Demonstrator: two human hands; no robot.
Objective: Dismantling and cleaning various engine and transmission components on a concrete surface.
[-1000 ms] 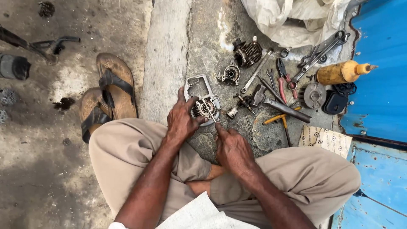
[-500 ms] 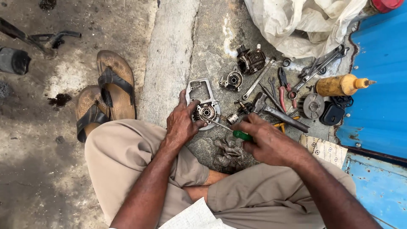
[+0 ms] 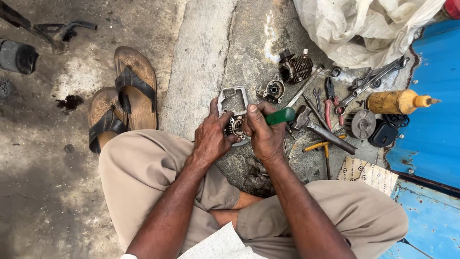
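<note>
I sit cross-legged on a concrete floor. My left hand (image 3: pixel 213 133) grips a grey metal engine casing (image 3: pixel 232 101) with a bearing in it, holding it against the ground. My right hand (image 3: pixel 262 130) is closed around a green-handled screwdriver (image 3: pixel 281 115), its fist right beside the casing; the tool's tip is hidden behind my fingers. The two hands touch each other over the part.
Loose engine parts (image 3: pixel 295 68), a hammer (image 3: pixel 311 123), red pliers (image 3: pixel 329 98), spanners (image 3: pixel 371 80) and a yellow oil bottle (image 3: pixel 397 101) lie to the right. A white plastic sheet (image 3: pixel 364 26) is behind them. Brown sandals (image 3: pixel 124 96) lie left. A blue metal panel (image 3: pixel 433 120) borders the right.
My right hand moved out to the right, picked up the green-handled screwdriver, then came back to the casing with it gripped in the fist. My left hand kept holding the casing.
</note>
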